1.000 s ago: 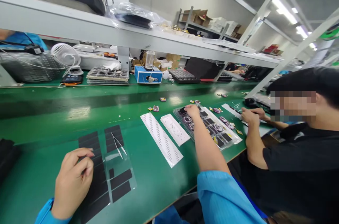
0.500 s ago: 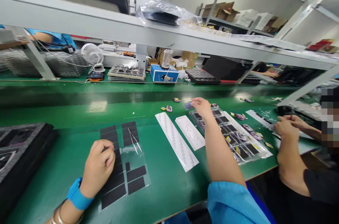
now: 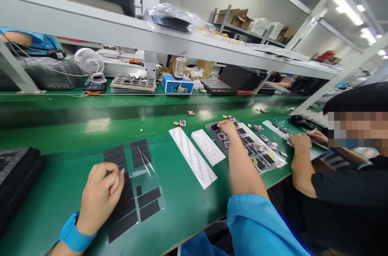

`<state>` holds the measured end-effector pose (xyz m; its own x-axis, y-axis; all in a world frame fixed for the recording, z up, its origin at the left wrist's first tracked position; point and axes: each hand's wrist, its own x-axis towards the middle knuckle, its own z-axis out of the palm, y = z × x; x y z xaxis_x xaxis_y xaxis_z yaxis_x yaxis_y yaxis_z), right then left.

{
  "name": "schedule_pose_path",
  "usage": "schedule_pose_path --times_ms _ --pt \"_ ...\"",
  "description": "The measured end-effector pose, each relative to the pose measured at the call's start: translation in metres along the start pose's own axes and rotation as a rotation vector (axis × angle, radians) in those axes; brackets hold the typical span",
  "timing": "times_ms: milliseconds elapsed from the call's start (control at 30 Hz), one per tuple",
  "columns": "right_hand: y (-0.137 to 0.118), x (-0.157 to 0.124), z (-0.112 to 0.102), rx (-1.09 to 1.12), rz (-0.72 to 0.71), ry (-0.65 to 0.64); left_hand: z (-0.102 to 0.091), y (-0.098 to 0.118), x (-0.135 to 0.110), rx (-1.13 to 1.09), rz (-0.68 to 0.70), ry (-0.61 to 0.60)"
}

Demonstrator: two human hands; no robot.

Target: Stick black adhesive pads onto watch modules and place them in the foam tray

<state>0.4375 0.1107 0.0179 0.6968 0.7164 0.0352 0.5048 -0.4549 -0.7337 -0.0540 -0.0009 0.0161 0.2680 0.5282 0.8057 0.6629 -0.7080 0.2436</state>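
My left hand (image 3: 100,195) rests curled on a clear sheet of black rectangular strips (image 3: 133,191), fingers pinched together on the sheet's left column. A pair of tweezers (image 3: 144,161) lies on the sheet just right of it. My right hand (image 3: 226,126) is stretched far out over a clear tray of small parts (image 3: 245,145), fingers bent down onto the tray's far left corner; what they hold, if anything, is hidden.
Two white label strips (image 3: 192,156) lie between sheet and tray. A co-worker's hands (image 3: 300,141) work at the right. Small loose parts (image 3: 182,122) dot the green table. A black foam tray (image 3: 15,167) sits far left; a fan (image 3: 87,61) and blue box (image 3: 177,84) stand behind.
My right hand has dropped from holding a small part above the tray's far end back onto the tray. The left hand stays on the black strips. The view has swung right.
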Motion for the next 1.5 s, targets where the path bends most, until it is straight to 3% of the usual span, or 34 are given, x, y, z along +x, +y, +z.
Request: schedule_pose_path --times_ms 133,233,333,433,500,567,667,733,800,867,1000,1100,1200,1333,1500 --pt "-0.011 -0.006 -0.006 0.138 -0.024 0.035 0.001 -0.003 0.0 0.011 -0.012 0.003" --pt "-0.018 -0.021 -0.026 0.303 -0.05 0.037 0.003 -0.006 0.0 0.006 -0.022 -0.001" --pt "-0.008 -0.047 -0.064 0.442 -0.076 0.043 0.006 -0.01 -0.003 -0.003 -0.053 -0.006" --pt "0.026 -0.083 -0.113 0.642 -0.063 0.069 0.011 -0.006 -0.009 -0.056 -0.136 -0.064" --pt "0.06 -0.109 -0.142 0.775 0.029 0.066 0.018 0.006 -0.009 -0.2 -0.236 -0.225" --pt "0.095 -0.131 -0.162 0.842 0.163 0.01 0.031 0.03 -0.001 -0.469 -0.375 -0.496" --pt "0.138 -0.149 -0.173 0.913 0.338 -0.051 0.066 0.086 0.03 -1.002 -0.662 -0.915" --pt "0.153 -0.149 -0.173 0.965 0.401 -0.048 0.1 0.133 0.058 -1.276 -0.918 -1.054" --pt "0.16 -0.144 -0.169 1.003 0.424 -0.071 0.14 0.18 0.083 -1.432 -1.173 -1.053" --pt "0.161 -0.139 -0.165 1.013 0.427 -0.113 0.178 0.222 0.099 -1.462 -1.391 -0.953" --pt "0.158 -0.133 -0.165 1.005 0.391 -0.151 0.229 0.274 0.106 -1.423 -1.439 -0.839" --pt "0.156 -0.131 -0.173 1.064 0.351 -0.164 0.243 0.283 0.106 -1.397 -1.481 -0.741" --pt "0.153 -0.126 -0.184 1.17 0.32 -0.138 0.248 0.278 0.113 -1.366 -1.53 -0.659" --pt "0.147 -0.116 -0.193 1.258 0.271 -0.165 0.255 0.272 0.13 -1.399 -1.56 -0.647" --pt "0.146 -0.114 -0.187 1.239 0.266 -0.192 0.262 0.275 0.145 -1.526 -1.504 -0.617"
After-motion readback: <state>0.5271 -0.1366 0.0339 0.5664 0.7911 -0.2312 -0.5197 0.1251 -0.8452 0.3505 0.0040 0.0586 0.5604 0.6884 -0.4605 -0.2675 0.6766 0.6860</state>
